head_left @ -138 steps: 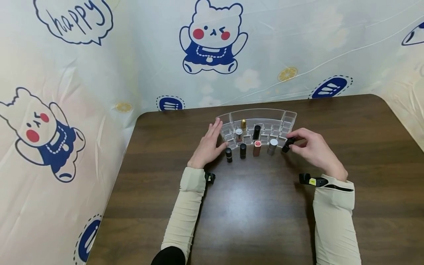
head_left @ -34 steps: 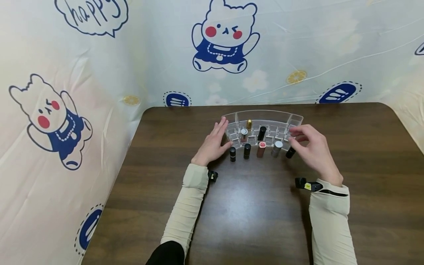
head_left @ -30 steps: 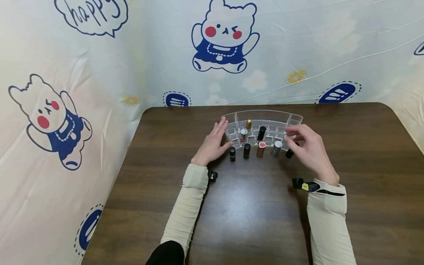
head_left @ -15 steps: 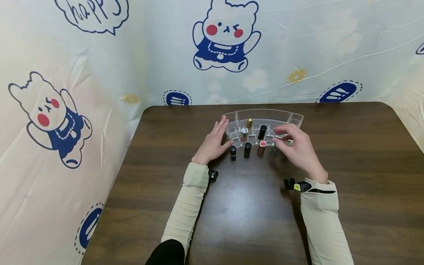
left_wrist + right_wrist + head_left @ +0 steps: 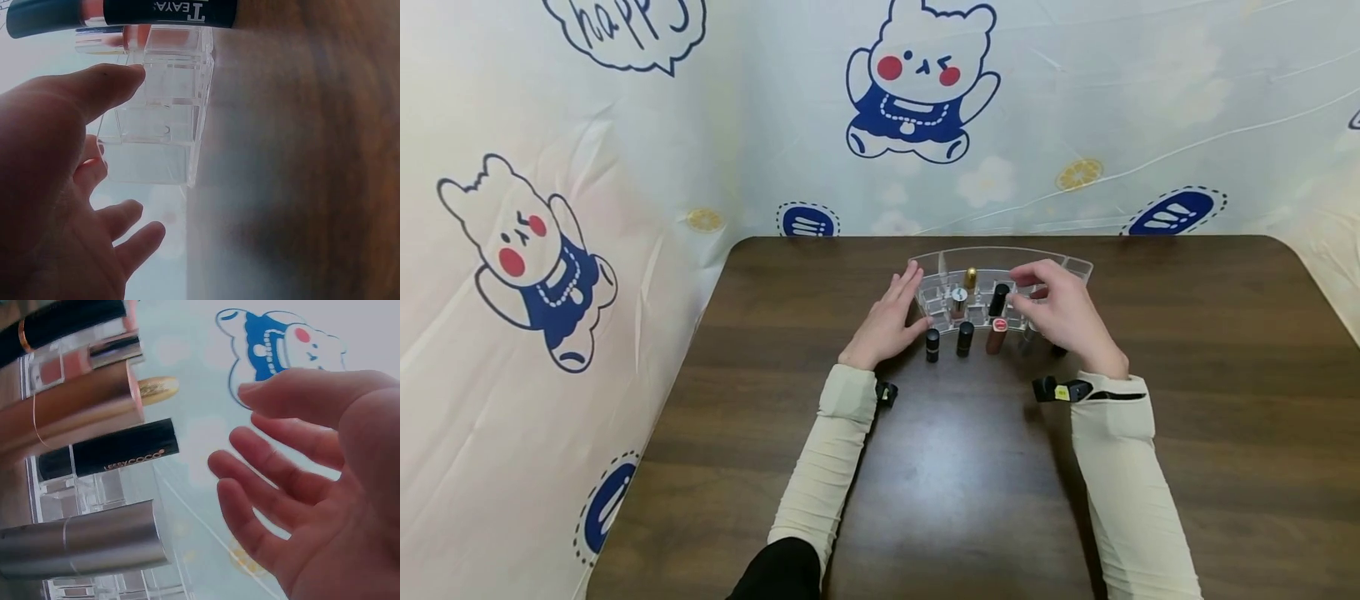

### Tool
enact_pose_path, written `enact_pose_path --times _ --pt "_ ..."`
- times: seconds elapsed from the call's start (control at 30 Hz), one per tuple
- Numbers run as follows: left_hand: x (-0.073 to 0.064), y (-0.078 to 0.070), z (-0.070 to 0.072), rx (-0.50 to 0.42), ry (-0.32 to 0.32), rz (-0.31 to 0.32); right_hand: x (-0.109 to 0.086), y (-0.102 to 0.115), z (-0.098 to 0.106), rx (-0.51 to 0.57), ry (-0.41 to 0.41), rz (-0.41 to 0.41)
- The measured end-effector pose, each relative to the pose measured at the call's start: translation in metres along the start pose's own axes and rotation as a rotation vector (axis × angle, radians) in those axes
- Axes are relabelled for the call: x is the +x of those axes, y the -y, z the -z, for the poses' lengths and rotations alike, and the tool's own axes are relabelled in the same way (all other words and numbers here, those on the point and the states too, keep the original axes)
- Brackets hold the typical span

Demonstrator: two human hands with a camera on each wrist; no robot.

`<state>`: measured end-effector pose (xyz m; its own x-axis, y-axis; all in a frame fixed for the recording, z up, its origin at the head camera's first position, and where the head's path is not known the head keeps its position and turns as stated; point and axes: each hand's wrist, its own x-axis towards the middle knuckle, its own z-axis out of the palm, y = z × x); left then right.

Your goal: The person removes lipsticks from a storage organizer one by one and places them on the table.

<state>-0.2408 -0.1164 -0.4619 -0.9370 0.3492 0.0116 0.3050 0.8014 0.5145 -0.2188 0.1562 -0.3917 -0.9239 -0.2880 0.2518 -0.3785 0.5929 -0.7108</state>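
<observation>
- Left hand point(image 5: 886, 332) is planted at the left end of the clear organizer point(image 5: 977, 314), thumb by the front corner, fingers stretched along the side; they're unclenched, gripping nothing.
- Over on the other side, the right hand point(image 5: 1063, 312) hovers above the organizer's right part, and the right wrist view settles it: fingers gently bent, thumb apart, nothing pinched, fully released.
- The organizer itself sits near the far edge of the brown counter point(image 5: 962, 475), a curved tray of small see-through compartments.
- Three lipsticks stand inside: a gold lipstick point(image 5: 971, 278) towards the back, a silver-capped lipstick point(image 5: 958, 300) left of centre, and a black lipstick point(image 5: 999, 299) leaning a little, just beside the right hand's fingertips.
- And out front, a row on the counter! From the left: a short black tube point(image 5: 932, 345), a second black tube point(image 5: 965, 339), then a copper-brown lipstick point(image 5: 996, 337) with a red-marked top.
- Next along comes a silver tube point(image 5: 87, 540), mostly screened by the right hand in the head view, and a dark tube point(image 5: 1058, 351) barely peeking out below that hand.
- Cream sleeves point(image 5: 825, 442) cover both forearms, and pale cloth point(image 5: 760, 125) printed with cartoon bears hangs behind it all.
</observation>
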Motion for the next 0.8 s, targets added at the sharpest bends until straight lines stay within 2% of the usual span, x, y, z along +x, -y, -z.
enact_pose_path --times 0.17,0.3,0.5,0.8 --pt "0.0 0.0 0.001 -0.007 0.001 0.001 0.013 0.002 0.003 -0.089 0.159 -0.112" --pt "-0.001 -0.001 0.002 -0.002 0.013 -0.004 0.021 0.002 0.005 -0.141 0.231 -0.149" --pt "-0.001 -0.001 0.002 -0.004 0.007 -0.013 0.03 0.0 0.002 -0.181 0.287 -0.171" --pt "-0.002 0.0 0.002 -0.017 0.01 -0.004 0.036 -0.001 -0.007 -0.205 0.307 -0.173"
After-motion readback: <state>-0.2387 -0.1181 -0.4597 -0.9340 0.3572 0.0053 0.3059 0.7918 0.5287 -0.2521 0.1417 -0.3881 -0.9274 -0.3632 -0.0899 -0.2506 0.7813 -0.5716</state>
